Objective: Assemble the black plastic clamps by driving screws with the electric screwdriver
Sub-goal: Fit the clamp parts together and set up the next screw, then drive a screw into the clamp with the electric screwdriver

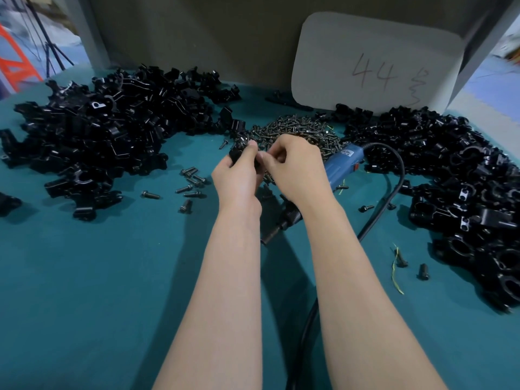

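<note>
My left hand [239, 175] grips a black plastic clamp [238, 147] above the middle of the table. My right hand [295, 167] is right beside it, fingers curled and pinched together at the clamp; what they pinch is hidden. Just behind both hands lies a pile of dark screws [298, 130]. The blue electric screwdriver [342, 164] lies on the table under my right hand and forearm, its black nose [277, 229] pointing toward me between my arms.
A large heap of black clamp parts [92, 136] fills the left of the teal table [84, 277]. Another heap [464, 187] covers the right. Loose screws [191, 181] lie left of my hands. The black cord [394, 192] loops right. A grey card [377, 60] marked 44 leans at the back.
</note>
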